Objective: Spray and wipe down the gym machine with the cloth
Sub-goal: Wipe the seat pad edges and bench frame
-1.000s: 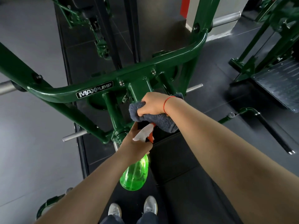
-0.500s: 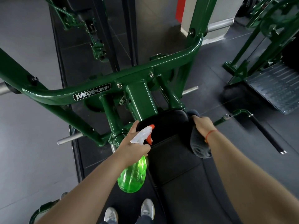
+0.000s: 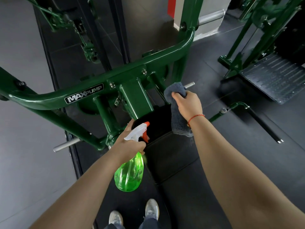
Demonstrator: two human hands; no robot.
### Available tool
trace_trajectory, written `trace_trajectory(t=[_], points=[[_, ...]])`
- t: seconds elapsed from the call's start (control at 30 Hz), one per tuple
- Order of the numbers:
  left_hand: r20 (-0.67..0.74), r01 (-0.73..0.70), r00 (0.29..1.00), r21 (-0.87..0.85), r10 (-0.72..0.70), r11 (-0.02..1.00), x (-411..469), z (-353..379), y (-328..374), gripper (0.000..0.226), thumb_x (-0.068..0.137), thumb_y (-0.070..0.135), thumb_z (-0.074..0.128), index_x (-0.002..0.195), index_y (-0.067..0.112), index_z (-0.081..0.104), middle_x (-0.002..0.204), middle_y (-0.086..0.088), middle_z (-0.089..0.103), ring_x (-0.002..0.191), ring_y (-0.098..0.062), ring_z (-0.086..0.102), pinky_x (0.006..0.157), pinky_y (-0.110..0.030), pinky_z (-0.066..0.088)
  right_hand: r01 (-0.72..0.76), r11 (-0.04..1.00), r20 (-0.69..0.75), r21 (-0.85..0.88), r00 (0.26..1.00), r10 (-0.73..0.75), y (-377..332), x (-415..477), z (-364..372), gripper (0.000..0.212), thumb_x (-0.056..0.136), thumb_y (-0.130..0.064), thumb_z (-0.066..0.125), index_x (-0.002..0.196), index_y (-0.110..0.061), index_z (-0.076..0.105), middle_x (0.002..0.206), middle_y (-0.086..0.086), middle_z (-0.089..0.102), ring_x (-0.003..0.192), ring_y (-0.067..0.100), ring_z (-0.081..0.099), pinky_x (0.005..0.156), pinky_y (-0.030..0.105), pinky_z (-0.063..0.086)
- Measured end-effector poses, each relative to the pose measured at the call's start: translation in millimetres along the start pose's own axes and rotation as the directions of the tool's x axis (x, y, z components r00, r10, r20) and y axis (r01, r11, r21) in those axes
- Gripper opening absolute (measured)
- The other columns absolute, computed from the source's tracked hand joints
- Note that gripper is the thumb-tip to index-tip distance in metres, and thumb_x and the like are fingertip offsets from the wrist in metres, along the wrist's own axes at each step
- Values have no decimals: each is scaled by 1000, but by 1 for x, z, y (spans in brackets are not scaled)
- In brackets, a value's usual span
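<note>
Left hand [image 3: 130, 142] is wrapped around the green spray bottle [image 3: 129, 174] near the black pad [image 3: 165, 146]. Right hand [image 3: 188, 104] grips the grey cloth [image 3: 177, 116] bunched at the pad's far right corner, beside the green frame [image 3: 137, 98].

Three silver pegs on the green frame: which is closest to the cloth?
The short peg just past the top of the cloth, by the right hand. The lower-left peg is beyond the spray bottle; the thick peg sits high up.
</note>
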State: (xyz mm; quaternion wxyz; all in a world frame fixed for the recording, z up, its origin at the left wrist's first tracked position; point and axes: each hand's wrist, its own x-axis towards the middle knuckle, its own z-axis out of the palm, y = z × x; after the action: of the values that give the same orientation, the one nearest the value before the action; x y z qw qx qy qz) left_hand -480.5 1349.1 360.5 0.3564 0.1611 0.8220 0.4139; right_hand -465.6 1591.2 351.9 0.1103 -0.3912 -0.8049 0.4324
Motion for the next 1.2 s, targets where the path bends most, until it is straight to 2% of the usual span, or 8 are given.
trace_trajectory(t=[0.2, 0.33, 0.53, 0.67, 0.77, 0.83, 0.9, 1.2], points=[[21, -11, 1000, 25, 11, 1000, 0, -1, 6, 47, 81, -1, 59, 121, 22, 66, 162, 23, 11, 63, 38, 39, 66, -11, 41, -155, 988, -160, 13, 975, 155, 18, -10, 7, 50, 93, -59, 43, 110, -16, 60, 103, 7, 63, 94, 30, 62, 80, 41, 50], [39, -67, 997, 10, 67, 998, -13, -10, 0, 38, 85, 0, 57, 115, 21, 68, 156, 27, 24, 134, 11, 37, 93, -24, 45, -113, 980, -361, -161, 931, 48, 18, -43, 24, 50, 97, -52, 47, 127, -13, 53, 123, 12, 53, 113, 36, 51, 96, 46, 39], [-40, 38, 998, 12, -38, 999, -32, -33, -6, 67, 87, 4, 57, 140, 45, 49, 100, 3, 66, 50, 0, 60, 61, -20, 41, 66, 914, -368, -400, 902, -226, 21, -99, 69, 62, 89, -41, 62, 142, -13, 46, 133, 20, 47, 119, 39, 44, 97, 51, 38], [-241, 114, 964, -3, -111, 993, -34, -42, -9, 44, 83, -3, 58, 126, -2, 54, 50, 4, 53, 43, -16, 41, 42, -25, 38, 280, 817, -242, -504, 862, -445, 18, -137, 100, 60, 76, -35, 72, 129, -16, 53, 127, 20, 55, 114, 37, 47, 92, 47, 43], [-290, 126, 948, -26, -128, 992, -44, -42, 1, 54, 85, -3, 59, 137, 11, 57, 120, -30, 58, 88, -46, 67, 75, -56, 55, 431, 723, -137, -540, 802, -581, 24, -153, 105, 51, 80, -37, 60, 126, -15, 58, 128, 18, 55, 117, 36, 46, 95, 46, 36], [-276, 95, 956, -28, -99, 995, -47, -44, -1, 57, 84, -1, 58, 137, 20, 58, 102, -20, 71, 65, -36, 63, 59, -43, 53, 480, 709, -113, -516, 783, -612, 29, -147, 96, 49, 80, -32, 59, 125, -13, 60, 127, 17, 56, 115, 35, 48, 93, 46, 39], [-256, 71, 964, -26, -75, 997, -47, -48, -8, 56, 84, 0, 58, 136, 21, 58, 57, 7, 65, 45, -19, 37, 42, -23, 38, 451, 757, -172, -474, 795, -581, 30, -129, 83, 49, 77, -25, 68, 124, -12, 60, 124, 16, 57, 111, 35, 49, 89, 46, 46], [-188, 67, 981, 51, -56, 996, -70, -50, -28, 49, 86, 7, 57, 130, 27, 56, 50, 3, 45, 47, -10, 31, 44, -20, 32, -79, 922, -155, -378, 988, 21, -22, -21, 14, 49, 90, -41, 51, 132, -15, 52, 131, 14, 54, 122, 38, 47, 101, 47, 37]])
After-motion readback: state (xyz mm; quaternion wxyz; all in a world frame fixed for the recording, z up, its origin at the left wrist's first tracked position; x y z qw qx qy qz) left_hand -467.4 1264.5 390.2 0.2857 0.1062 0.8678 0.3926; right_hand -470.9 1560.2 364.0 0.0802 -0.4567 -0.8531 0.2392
